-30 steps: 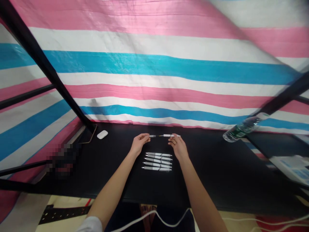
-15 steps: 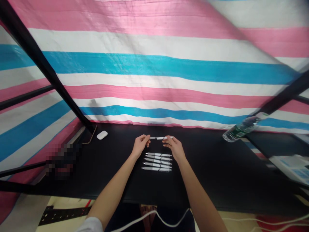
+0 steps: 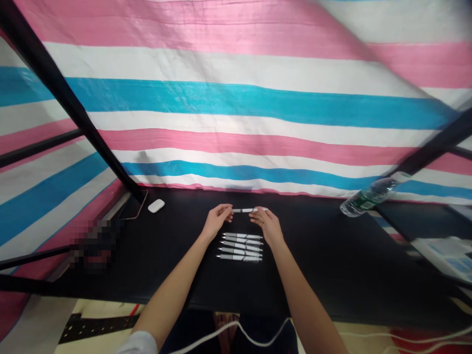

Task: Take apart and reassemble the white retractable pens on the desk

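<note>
Between my two hands a white and grey pen point(image 3: 248, 210) is held level, just beyond a row of pens. My left hand point(image 3: 218, 219) pinches its left end, and my right hand point(image 3: 267, 224) grips the right end, with fingers covering part of it. Several similar white and grey pens point(image 3: 241, 250) lie side by side on the black table point(image 3: 177, 255), nearer to me, their tips pointing left.
A white mouse-like object point(image 3: 156, 205) lies at the back left, beside a dark flat device point(image 3: 133, 206). To the right a clear plastic bottle point(image 3: 363, 200) stands near a black frame post. Striped sheeting point(image 3: 258, 108) hangs behind the table. A white cable point(image 3: 221, 332) crosses my lap.
My hands and the pen have shifted slightly to the right. The gap between the pen's two parts looks closed up. The row of pens has not moved.
</note>
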Motion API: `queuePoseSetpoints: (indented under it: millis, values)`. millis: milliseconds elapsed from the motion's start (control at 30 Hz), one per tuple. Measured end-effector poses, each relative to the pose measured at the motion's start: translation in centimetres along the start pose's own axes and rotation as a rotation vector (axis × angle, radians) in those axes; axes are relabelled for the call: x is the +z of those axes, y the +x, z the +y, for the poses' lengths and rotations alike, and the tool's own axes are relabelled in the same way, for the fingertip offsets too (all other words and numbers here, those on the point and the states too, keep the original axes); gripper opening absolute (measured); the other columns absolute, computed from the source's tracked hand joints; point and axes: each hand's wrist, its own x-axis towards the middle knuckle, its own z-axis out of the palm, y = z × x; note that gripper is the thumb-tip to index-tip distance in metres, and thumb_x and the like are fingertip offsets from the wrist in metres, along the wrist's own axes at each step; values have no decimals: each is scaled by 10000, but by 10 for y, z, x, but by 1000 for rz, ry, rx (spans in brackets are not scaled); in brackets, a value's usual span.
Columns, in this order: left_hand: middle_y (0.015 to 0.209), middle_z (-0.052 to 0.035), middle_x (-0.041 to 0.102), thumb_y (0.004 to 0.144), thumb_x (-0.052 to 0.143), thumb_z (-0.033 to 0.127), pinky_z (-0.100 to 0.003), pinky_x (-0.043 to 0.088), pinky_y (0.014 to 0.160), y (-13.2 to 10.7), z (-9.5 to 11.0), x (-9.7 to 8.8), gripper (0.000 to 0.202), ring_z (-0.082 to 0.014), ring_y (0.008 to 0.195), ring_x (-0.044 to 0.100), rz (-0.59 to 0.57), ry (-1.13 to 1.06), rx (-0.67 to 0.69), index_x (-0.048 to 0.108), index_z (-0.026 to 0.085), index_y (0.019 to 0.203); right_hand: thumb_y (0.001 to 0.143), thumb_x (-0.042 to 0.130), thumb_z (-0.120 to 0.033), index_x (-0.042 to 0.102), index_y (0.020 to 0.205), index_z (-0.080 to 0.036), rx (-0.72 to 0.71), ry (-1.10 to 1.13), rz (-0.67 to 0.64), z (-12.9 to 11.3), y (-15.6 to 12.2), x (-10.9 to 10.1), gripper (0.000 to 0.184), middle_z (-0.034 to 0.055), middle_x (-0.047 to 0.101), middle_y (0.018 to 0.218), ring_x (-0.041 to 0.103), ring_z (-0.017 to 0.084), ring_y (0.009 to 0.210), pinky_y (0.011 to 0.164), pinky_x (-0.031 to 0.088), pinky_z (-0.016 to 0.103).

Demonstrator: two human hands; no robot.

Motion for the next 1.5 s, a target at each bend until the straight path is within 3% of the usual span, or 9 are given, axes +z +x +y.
queuePoseSetpoints:
  millis: [200, 433, 567, 733, 933, 1100, 1300, 1433, 1500]
  values:
    - [569, -26, 582, 702, 690, 534, -213, 366, 409, 1, -3, -3, 430, -86, 464, 490, -15, 40, -42, 614, 114, 650, 608, 806, -458, 678, 831, -173, -21, -17, -12, 1, -1, 1, 384, 44, 720, 761, 710, 207, 764, 589, 564, 254]
    - [689, -24, 641, 635, 791, 364, -238, 466, 580, 1, -3, -4, 358, -112, 623, 576, -71, -41, 8, 674, 118, 867, 626, 797, -461, 669, 779, -151, -68, -18, 34, -1, 0, 1, 368, 55, 714, 701, 703, 197, 693, 600, 569, 274]
    - [758, -45, 660, 674, 758, 410, -249, 486, 602, 2, -3, -3, 402, -137, 689, 613, -75, -51, -21, 669, 129, 948, 619, 803, -456, 672, 797, -157, -61, 1, 27, -3, 0, 1, 372, 50, 717, 710, 707, 199, 716, 608, 568, 268]
    - [588, -33, 587, 728, 670, 524, -204, 309, 374, 2, -5, -5, 426, -81, 446, 479, -22, 94, -81, 641, 100, 728, 615, 802, -458, 672, 803, -159, -67, -8, 18, -2, 0, 1, 376, 47, 714, 707, 710, 206, 728, 614, 570, 273]
    - [710, -22, 620, 620, 790, 388, -209, 400, 471, 1, -3, -4, 430, -118, 612, 569, -86, 3, 2, 643, 134, 936, 615, 800, -456, 668, 806, -159, -68, -7, 23, 1, 1, -1, 377, 45, 712, 706, 710, 203, 718, 607, 568, 271]
    - [557, -17, 561, 750, 640, 516, -205, 284, 408, 2, -5, -6, 411, -68, 445, 440, -60, 191, -95, 655, 106, 717, 619, 801, -446, 673, 809, -162, -77, -10, 1, 2, 2, -1, 365, 37, 710, 723, 709, 198, 723, 608, 569, 267]
    - [725, -14, 614, 627, 773, 412, -198, 344, 483, 4, -6, -7, 420, -83, 567, 509, -54, 66, 5, 646, 145, 926, 643, 788, -448, 671, 832, -167, -87, -7, -12, 3, 4, -5, 358, 39, 711, 736, 711, 207, 747, 636, 577, 286]
    - [609, -21, 567, 747, 646, 497, -203, 289, 445, 5, -6, -8, 384, -69, 494, 439, -29, 179, -82, 654, 113, 747, 635, 794, -449, 672, 822, -166, -93, -7, -17, 4, 5, -5, 360, 38, 708, 725, 711, 211, 748, 633, 578, 290]
    - [618, -13, 567, 712, 694, 467, -202, 305, 461, 5, -6, -9, 358, -66, 503, 439, -74, 154, -55, 654, 115, 761, 631, 796, -448, 671, 819, -166, -93, -7, -13, 4, 4, -4, 361, 40, 708, 727, 711, 210, 744, 632, 576, 288]
